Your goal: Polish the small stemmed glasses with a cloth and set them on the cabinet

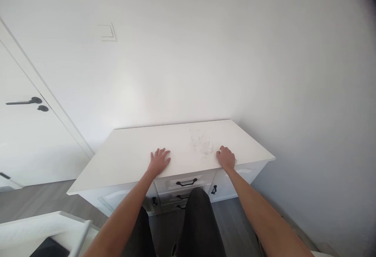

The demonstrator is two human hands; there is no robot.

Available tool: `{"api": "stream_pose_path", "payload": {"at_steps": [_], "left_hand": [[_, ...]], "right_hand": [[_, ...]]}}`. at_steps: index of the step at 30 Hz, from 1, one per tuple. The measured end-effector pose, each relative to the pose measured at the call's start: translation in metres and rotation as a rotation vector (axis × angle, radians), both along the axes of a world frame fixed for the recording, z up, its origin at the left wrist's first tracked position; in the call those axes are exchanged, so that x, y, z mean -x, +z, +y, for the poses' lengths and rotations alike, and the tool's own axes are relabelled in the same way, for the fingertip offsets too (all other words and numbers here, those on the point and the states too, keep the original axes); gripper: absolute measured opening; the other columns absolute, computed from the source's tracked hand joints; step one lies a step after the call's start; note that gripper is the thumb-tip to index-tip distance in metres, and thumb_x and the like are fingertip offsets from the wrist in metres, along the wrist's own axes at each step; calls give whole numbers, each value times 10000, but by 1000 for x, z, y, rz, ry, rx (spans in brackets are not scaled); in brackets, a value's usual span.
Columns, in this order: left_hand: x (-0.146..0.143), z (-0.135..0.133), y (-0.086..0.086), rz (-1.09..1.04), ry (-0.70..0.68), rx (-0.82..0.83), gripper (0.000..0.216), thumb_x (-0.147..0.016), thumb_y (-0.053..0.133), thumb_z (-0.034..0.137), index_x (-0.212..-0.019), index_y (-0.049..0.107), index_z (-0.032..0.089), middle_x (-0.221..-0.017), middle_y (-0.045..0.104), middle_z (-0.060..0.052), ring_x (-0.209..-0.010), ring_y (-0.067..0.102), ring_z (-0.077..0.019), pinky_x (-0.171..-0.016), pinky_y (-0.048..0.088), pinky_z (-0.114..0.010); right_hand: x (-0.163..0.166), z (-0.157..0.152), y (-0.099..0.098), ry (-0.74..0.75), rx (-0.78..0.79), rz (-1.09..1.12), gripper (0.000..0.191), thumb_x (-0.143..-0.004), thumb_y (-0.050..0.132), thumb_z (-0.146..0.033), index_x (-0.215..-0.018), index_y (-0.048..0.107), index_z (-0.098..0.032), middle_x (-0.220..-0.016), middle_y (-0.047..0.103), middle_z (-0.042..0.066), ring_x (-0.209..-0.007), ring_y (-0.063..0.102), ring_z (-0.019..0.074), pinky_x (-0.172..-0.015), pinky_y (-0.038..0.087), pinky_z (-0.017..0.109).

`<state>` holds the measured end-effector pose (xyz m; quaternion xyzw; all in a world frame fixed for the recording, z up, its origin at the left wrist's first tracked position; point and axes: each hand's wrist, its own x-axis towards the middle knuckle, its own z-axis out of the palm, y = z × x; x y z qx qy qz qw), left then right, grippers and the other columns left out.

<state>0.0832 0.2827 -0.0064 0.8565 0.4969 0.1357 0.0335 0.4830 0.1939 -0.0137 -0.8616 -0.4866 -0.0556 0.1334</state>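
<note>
My left hand (pixel 159 161) lies flat on the white top of the cabinet (pixel 129 159), fingers spread and holding nothing. Near the front edge, my right hand (pixel 226 158) rests closed on the same top. A bit of something white shows at its fingers, too small to name. Just left of that hand stand several clear glasses, faint against the white surface. The nearest glass (pixel 207 148) looks stemmed and sits a short gap from my right fingers. Another glass (pixel 195 139) stands farther back and to the left.
Below the top, drawers carry black handles (pixel 187 182), with cabinet doors on either side. My knee (pixel 199 202) is close to the drawers. A white wall (pixel 182 61) rises behind. At left is a door with a black lever handle (pixel 25 101); white furniture (pixel 38 223) stands lower left.
</note>
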Motion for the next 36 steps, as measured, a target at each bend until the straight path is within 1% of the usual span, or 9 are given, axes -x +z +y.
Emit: {"api": "stream_pose_path", "payload": {"at_steps": [7,11,13,17,21,24,28,32,36], "left_hand": [[1,1,-1,-13,3,3,479,-994,669,378,-1441,570,237,-1564,505,-119,-1387,520,-346,-1136,430,-628],[1,1,-3,-20,1,4,479,-995,667,380,-1443,569,241,-1572,499,-117,-1398,508,-348,-1147,416,-633],[1,1,-4,-24,2,1,484,-994,668,381,-1446,567,240,-1575,495,-117,-1404,503,-350,-1150,409,-637],[2,1,-4,-40,-10,-36,448,-994,670,370,-1411,594,225,-1543,528,-118,-1387,522,-342,-1142,422,-627],[-3,-3,-1,-62,-97,-84,363,-1004,659,344,-1346,639,224,-1508,565,-110,-1375,536,-319,-1155,417,-605],[-25,-5,0,-77,-173,-81,348,-1007,654,340,-1336,644,229,-1524,552,-108,-1381,530,-315,-1154,424,-592],[-72,2,-3,-88,-240,-32,451,-999,658,384,-1420,587,238,-1601,467,-117,-1438,468,-349,-1172,387,-630],[-106,20,0,-67,-305,43,571,-992,656,445,-1512,505,266,-1673,365,-120,-1504,369,-390,-1203,306,-686],[-118,38,8,-26,-382,108,614,-983,660,468,-1537,480,275,-1707,311,-110,-1546,289,-403,-1230,222,-709]], "right_hand": [[1,0,1,14,-10,-9,306,-1013,660,-370,-1261,654,-191,-1274,681,91,-1066,694,242,-916,601,460],[4,-4,4,46,-44,-27,315,-1007,667,-362,-1275,652,-196,-1335,656,100,-1148,668,268,-972,576,499],[4,-7,7,122,-60,-25,334,-1000,677,-352,-1295,646,-199,-1396,625,105,-1222,634,293,-1023,544,537],[-4,-11,14,362,-42,38,344,-994,685,-335,-1311,644,-207,-1470,582,106,-1290,595,308,-1072,507,561],[-17,-12,18,538,12,137,322,-998,679,-331,-1297,657,-212,-1508,560,105,-1328,570,310,-1106,478,567],[-24,-11,18,637,64,203,355,-1002,667,-358,-1333,655,-230,-1584,504,100,-1416,496,321,-1173,395,587],[-29,-7,15,770,122,245,494,-978,646,-503,-1445,616,-347,-1681,407,23,-1531,351,317,-1249,288,516],[-35,1,10,890,125,238,650,-932,607,-687,-1511,548,-397,-1721,317,-12,-1556,322,337,-1260,269,508],[-39,11,6,981,110,211,667,-947,518,-746,-1519,536,-405,-1721,316,-7,-1560,320,349,-1253,278,531]]}}
